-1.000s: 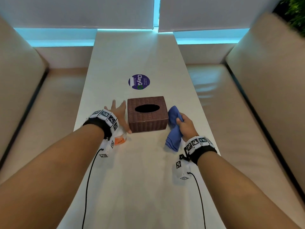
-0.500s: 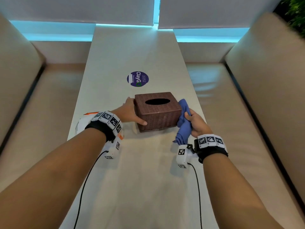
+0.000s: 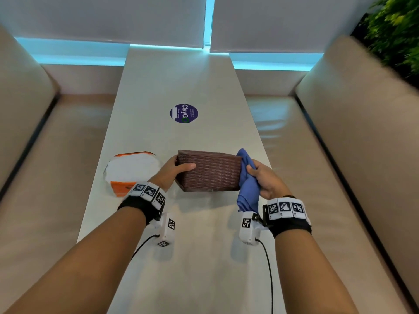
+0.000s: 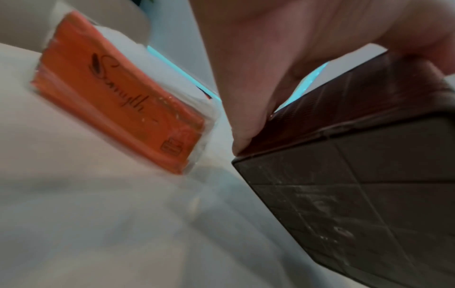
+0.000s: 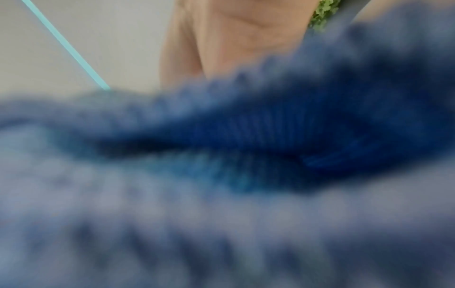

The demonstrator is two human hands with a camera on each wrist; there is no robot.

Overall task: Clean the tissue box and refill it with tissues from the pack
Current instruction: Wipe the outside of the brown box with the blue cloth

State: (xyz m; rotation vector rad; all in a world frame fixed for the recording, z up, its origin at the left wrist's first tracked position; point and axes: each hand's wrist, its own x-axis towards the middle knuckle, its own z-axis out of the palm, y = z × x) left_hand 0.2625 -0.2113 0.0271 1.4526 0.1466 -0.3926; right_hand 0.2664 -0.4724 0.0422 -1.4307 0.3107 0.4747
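Left hand point(image 3: 173, 172) grips tissue box point(image 3: 209, 171); right hand point(image 3: 267, 181) clutches cloth point(image 3: 248, 189).

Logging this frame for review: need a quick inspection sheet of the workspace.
Surface: long pale table.
Job's things: brown woven tissue box tipped, raised off the table; orange-and-white tissue pack lying to its left; blue cloth against the box's right end.
Clutter: round purple sticker.
Hands: left hand grips the box; right hand grips the cloth.
Cables: black wrist cables trailing toward the person.
Surroundings: beige benches, window blinds, plant.
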